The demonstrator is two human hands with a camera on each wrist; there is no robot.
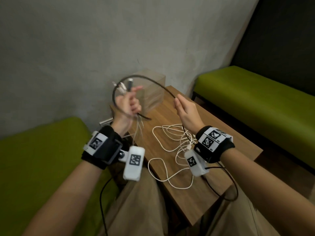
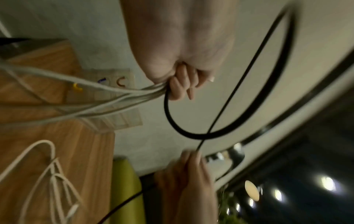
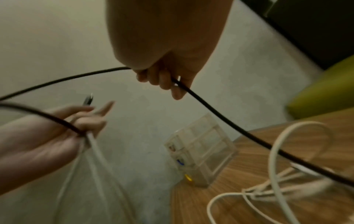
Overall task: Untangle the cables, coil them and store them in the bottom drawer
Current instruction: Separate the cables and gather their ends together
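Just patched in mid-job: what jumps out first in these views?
The black cable arcs in the air between both raised hands: the left hand grips it with a bundle of white cables, plug ends up, while the right hand pinches it further along. Below them, loose white cable loops sprawl on the wooden table, with the clear drawer unit at the wall.

Lounge corner: green benches (image 1: 255, 92) (cushioned), small wooden table (image 1: 213, 133)
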